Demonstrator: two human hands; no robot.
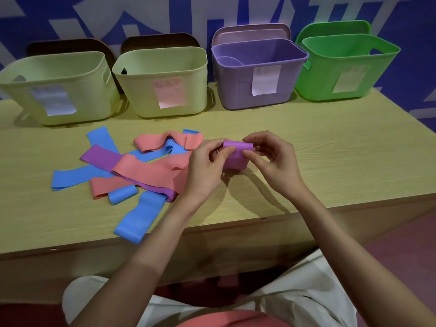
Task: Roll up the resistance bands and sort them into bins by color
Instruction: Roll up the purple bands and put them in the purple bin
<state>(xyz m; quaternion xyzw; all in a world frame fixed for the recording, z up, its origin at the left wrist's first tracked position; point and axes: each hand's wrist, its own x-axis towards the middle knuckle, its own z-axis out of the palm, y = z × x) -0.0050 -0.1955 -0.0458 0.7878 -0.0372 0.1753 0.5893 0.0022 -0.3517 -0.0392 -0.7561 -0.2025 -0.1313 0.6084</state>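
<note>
While both hands work above the pale wood-grain table, the left hand and right hand pinch a smooth purple band, curled into a stubby roll between thumbs and fingertips, just over the tabletop. Fingers bent, tight on the rubbery sheet! Left of it sprawls a tangle of flat, matte strips: blue bands, salmon-pink bands and another purple strip, overlapping so their ends hide. A small blue roll sits among them. Behind stand four glossy rounded plastic bins: two pale yellow-green bins, a purple bin, a green bin. Their paper labels are too blurred to read.
</note>
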